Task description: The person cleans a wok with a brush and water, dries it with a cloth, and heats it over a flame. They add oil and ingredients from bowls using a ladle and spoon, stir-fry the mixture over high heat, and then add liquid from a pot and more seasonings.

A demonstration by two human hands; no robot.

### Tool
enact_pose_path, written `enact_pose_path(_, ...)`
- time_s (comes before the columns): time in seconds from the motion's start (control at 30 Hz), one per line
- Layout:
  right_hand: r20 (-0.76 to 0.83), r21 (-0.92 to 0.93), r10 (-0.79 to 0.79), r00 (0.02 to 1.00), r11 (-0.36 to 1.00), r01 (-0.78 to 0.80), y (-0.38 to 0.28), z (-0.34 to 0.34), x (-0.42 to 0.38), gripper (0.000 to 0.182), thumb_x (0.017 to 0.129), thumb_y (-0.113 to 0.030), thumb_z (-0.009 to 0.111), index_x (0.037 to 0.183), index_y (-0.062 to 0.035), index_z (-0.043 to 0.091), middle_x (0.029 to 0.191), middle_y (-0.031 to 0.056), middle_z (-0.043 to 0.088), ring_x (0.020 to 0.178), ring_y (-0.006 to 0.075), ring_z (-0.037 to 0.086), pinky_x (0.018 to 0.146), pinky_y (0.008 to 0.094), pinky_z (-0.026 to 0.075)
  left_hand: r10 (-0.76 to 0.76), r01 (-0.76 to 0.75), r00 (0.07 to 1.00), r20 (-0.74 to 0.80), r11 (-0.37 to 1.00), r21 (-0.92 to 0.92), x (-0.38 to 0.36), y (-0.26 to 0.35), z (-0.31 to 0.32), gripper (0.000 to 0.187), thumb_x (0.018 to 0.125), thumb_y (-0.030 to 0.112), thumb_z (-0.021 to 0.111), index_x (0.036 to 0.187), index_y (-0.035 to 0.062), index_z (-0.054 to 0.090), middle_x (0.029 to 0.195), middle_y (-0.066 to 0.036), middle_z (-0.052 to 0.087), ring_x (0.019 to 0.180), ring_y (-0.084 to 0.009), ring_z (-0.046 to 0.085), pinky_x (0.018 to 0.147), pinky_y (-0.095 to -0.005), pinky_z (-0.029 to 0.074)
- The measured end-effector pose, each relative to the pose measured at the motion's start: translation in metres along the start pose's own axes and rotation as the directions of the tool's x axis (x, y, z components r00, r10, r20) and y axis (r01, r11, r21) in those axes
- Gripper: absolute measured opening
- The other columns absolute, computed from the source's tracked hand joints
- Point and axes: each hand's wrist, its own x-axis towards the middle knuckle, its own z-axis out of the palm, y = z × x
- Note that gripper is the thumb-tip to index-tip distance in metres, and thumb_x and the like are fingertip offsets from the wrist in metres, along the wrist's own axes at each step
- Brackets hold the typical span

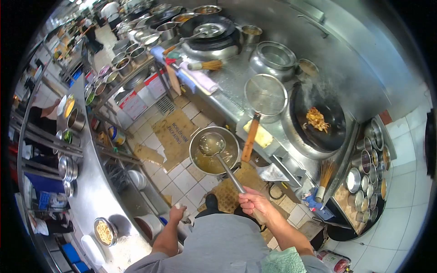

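My right hand (255, 203) is wrapped round the long metal handle of a ladle (231, 174). The ladle's round bowl overlaps a steel pot (193, 162) of cloudy yellowish liquid, low in front of me. My left hand (177, 213) hangs closed by my left side, with a bit of something whitish at its fingers that I cannot make out. To the right, fried food (317, 120) lies steaming in a black wok (328, 138) on the range. A wire strainer (266, 95) with a wooden handle rests between the wok and the steel pot.
A steel counter (107, 193) on the left holds a bowl of pale strips (104, 233). Several seasoning tins (354, 180) stand at the far right, near a bamboo brush (325, 178). Flattened cardboard (170, 129) covers floor tiles. Another person (41, 111) stands beyond the counter.
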Motion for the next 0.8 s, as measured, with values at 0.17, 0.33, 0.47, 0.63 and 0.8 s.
enact_pose_path(0.17, 0.123, 0.094, -0.012, 0.992, 0.996, 0.001, -0.054, 0.006, -0.062, 0.031, 0.102, -0.007, 0.058, 0.131, -0.0154, 0.05, 0.074, -0.0047, 0.045, 0.048, 0.0019, 0.038, 0.041, 0.0215, 0.032, 0.119, -0.108, 0.988, -0.099, 0.988, 0.109, 0.025, 0.02, 0.047, 0.075, 0.074, 0.045, 0.082, 0.123, -0.0074, 0.059, 0.119, -0.031, 0.068, 0.113, -0.0426, 0.067, 0.099, -0.0452, 0.052)
enact_pose_path(0.33, 0.253, 0.194, -0.106, 0.962, 0.979, 0.057, -0.11, -0.017, -0.13, 0.022, 0.101, -0.006, 0.058, 0.12, -0.017, 0.053, 0.075, -0.0056, 0.046, 0.049, 0.0015, 0.041, 0.04, 0.0222, 0.033, 0.089, -0.08, 0.993, -0.079, 0.992, 0.101, 0.022, 0.032, 0.087, 0.079, 0.072, 0.047, 0.083, 0.124, -0.0082, 0.059, 0.121, -0.031, 0.067, 0.114, -0.0431, 0.066, 0.099, -0.0452, 0.052)
enact_pose_path(0.47, 0.231, 0.237, -0.214, 0.949, 0.958, 0.158, -0.151, -0.046, -0.185, 0.025, 0.101, -0.006, 0.057, 0.124, -0.0161, 0.052, 0.074, -0.0055, 0.045, 0.049, 0.0013, 0.04, 0.039, 0.0221, 0.032, 0.076, -0.058, 0.99, -0.119, 0.987, 0.15, 0.009, 0.043, 0.106, 0.079, 0.072, 0.043, 0.085, 0.124, -0.0102, 0.057, 0.121, -0.031, 0.067, 0.111, -0.0404, 0.068, 0.097, -0.0435, 0.053)
enact_pose_path(0.63, -0.006, 0.199, -0.406, 0.914, 0.895, 0.399, -0.195, -0.096, -0.219, 0.024, 0.098, -0.005, 0.06, 0.119, -0.0113, 0.051, 0.073, -0.0041, 0.047, 0.049, 0.0031, 0.04, 0.04, 0.0224, 0.032, 0.073, -0.059, 0.991, -0.116, 0.99, 0.124, -0.017, 0.066, 0.11, 0.078, 0.074, 0.042, 0.084, 0.123, -0.0122, 0.057, 0.118, -0.032, 0.067, 0.109, -0.0407, 0.068, 0.094, -0.0429, 0.054)
enact_pose_path(0.8, -0.278, -0.013, -0.556, 0.784, 0.818, 0.575, -0.247, -0.157, -0.192, 0.046, 0.096, -0.004, 0.059, 0.137, -0.0048, 0.039, 0.074, 0.0009, 0.051, 0.049, 0.005, 0.042, 0.042, 0.0247, 0.035, 0.077, -0.048, 0.991, -0.114, 0.969, 0.243, 0.01, 0.074, 0.112, 0.074, 0.077, 0.043, 0.081, 0.123, -0.0093, 0.057, 0.115, -0.029, 0.068, 0.107, -0.0396, 0.068, 0.092, -0.0443, 0.054)
